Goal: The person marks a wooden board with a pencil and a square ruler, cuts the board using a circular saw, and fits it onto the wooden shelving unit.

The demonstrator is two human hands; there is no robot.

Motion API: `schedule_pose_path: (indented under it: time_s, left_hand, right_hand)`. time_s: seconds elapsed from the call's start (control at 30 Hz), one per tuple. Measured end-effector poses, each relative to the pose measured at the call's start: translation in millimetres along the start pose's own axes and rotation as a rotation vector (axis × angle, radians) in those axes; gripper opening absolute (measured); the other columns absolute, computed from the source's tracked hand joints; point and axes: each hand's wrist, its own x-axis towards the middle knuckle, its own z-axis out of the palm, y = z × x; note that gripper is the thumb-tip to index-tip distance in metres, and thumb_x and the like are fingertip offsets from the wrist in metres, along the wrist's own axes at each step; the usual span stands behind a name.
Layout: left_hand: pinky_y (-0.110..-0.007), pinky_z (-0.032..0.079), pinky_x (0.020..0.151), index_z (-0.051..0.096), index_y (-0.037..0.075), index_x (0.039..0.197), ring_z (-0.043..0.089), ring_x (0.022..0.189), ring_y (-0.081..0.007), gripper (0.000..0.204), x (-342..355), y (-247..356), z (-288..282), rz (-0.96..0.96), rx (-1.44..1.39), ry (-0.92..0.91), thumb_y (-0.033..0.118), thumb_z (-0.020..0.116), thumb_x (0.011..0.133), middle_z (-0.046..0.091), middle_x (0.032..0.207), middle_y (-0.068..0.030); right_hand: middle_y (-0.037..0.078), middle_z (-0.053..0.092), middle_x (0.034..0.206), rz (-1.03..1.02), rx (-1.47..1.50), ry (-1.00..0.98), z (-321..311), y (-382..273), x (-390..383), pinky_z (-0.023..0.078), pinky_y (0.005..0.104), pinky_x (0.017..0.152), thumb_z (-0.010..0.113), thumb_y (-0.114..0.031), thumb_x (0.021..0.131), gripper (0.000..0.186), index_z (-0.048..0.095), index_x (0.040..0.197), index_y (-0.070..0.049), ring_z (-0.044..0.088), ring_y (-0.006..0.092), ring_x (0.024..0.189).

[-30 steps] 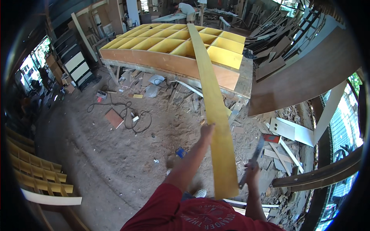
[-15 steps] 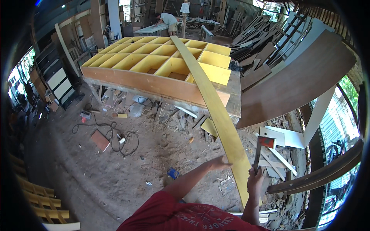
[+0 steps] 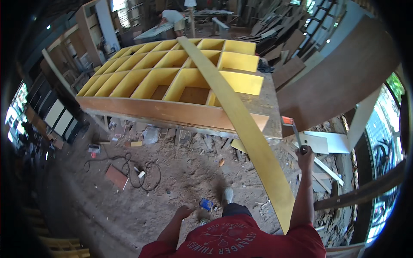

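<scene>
My right hand [image 3: 305,157] grips the metal blade of a square [image 3: 287,121] with an orange-red handle, held up beside the workbench's right end. My left hand [image 3: 184,211] hangs low near my body, fingers loosely bent and holding nothing visible, away from the board. A long, narrow yellow board [image 3: 241,124] slopes from the lower right up across a curved grid frame [image 3: 202,115] with yellow compartments and a brown front face. That frame sits on a rough wooden bench [image 3: 269,94].
A co-worker [image 3: 174,19] bends over another table behind. A large curved brown panel [image 3: 335,73] and stacked offcuts line the right. A black cable [image 3: 129,172], a reddish board [image 3: 116,176], a blue can [image 3: 206,204] and scraps lie on the dirt floor [image 3: 129,215].
My left hand has let go of the yellow board and dropped down-left. My right hand has raised the square forward. The view has moved closer to the bench.
</scene>
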Motion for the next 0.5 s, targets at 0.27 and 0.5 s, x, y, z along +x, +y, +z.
schedule_pose_path:
  time_s: [0.27,0.5]
  left_hand:
    - [-0.051,0.058,0.08,0.076,0.002,0.074,0.075,0.086,-0.0421,0.062,-87.3,-65.2,-49.0,-0.652,-0.196,0.295,0.061,0.071,0.093,0.074,0.083,-0.0259]
    - [-0.048,0.058,0.085,0.083,0.006,0.094,0.076,0.095,-0.039,0.054,-57.2,-7.2,-26.0,-0.585,-0.49,0.424,0.057,0.068,0.097,0.078,0.095,-0.0225]
  right_hand:
    - [0.017,0.079,0.098,-0.046,-0.128,-0.169,263.7,61.8,202.4,0.058,0.0474,0.088,0.092,-0.019,0.072,0.042,0.079,0.108,0.0,0.075,0.0331,0.092]
    - [0.015,0.078,0.094,-0.114,0.319,-0.7,440.4,114.4,302.4,0.059,0.038,0.078,0.07,-0.01,0.091,0.027,0.074,0.11,0.008,0.072,0.0215,0.088]
